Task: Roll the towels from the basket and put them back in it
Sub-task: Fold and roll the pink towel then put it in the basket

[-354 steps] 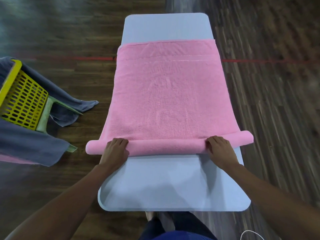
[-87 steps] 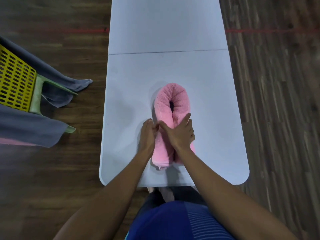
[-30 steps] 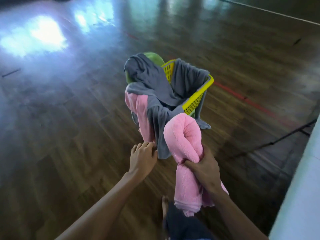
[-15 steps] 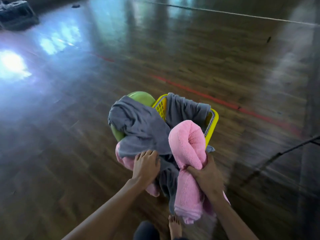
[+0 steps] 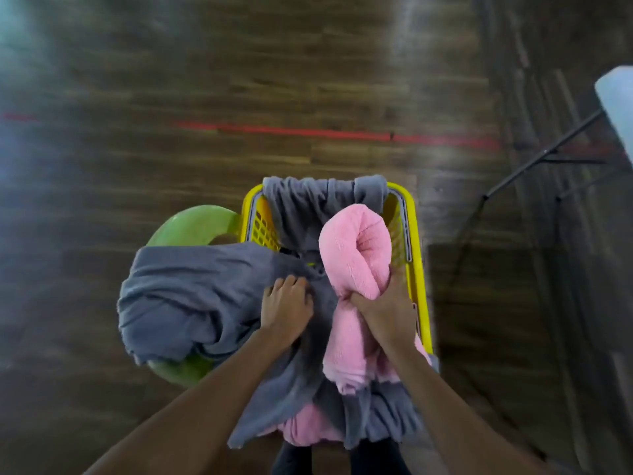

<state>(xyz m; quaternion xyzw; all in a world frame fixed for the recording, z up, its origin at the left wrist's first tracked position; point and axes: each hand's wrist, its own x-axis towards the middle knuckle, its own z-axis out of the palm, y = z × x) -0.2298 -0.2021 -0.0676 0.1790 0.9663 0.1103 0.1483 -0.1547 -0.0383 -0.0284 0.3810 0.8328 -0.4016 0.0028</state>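
Note:
My right hand (image 5: 385, 311) grips the rolled, doubled-over pink towel (image 5: 356, 255) around its middle, holding it over the right side of the yellow basket (image 5: 416, 255). The towel's folded end points away from me, above the basket's opening. My left hand (image 5: 286, 308) rests with curled fingers on a grey towel (image 5: 191, 296) that is draped over the basket's left side; it seems to clutch the cloth. More grey cloth (image 5: 318, 197) hangs over the far rim. Another pink towel (image 5: 308, 428) shows below the grey folds near me.
The basket sits on a green plastic chair (image 5: 195, 224) on a dark wooden floor with a red line (image 5: 308, 132). The white table's corner (image 5: 616, 101) and its black legs (image 5: 534, 162) are at the right edge.
I have stepped up to the basket and look straight down into it. My right hand has carried the pink roll over the basket's opening. My left hand stays on the grey towel.

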